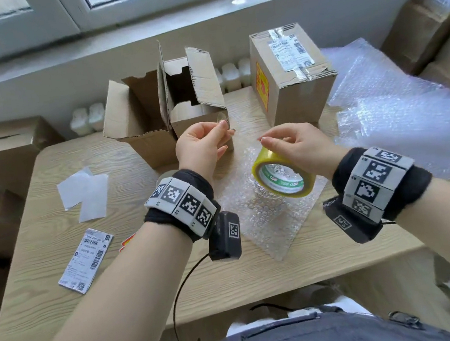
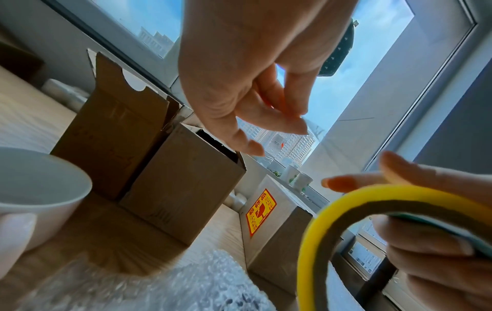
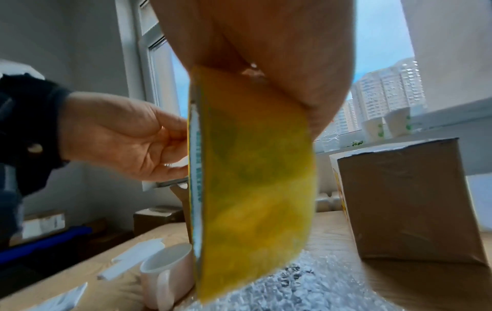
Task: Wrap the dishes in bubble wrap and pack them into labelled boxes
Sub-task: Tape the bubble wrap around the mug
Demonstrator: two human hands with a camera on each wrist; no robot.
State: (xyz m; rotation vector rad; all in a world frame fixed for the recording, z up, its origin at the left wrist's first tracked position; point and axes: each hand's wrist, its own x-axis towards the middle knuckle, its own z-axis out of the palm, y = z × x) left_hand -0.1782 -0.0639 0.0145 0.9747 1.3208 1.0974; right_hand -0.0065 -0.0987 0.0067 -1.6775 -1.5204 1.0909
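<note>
Head view, frame centre: the right hand [image 1: 295, 147] grips a yellow tape roll [image 1: 282, 177] above bubble wrap [image 1: 264, 221] on the table [image 1: 41, 188]. The left hand [image 1: 202, 142] pinches the clear tape end [image 1: 223, 117]. A white mug [image 3: 167, 273] stands beside the wrap.

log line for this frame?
right hand: holds yellow tape roll | left hand: pinches clear tape end | white ceramic mug: unwrapped

The table [image 1: 296, 270] is pale wood with lines in it, the boxes [image 1: 292, 81] are brown matt cardboard, the bubble wrap [image 1: 267, 221] is clear bumpy plastic, the tape roll [image 1: 282, 177] is shiny yellow, and the cup [image 3: 165, 271] is smooth white.
</note>
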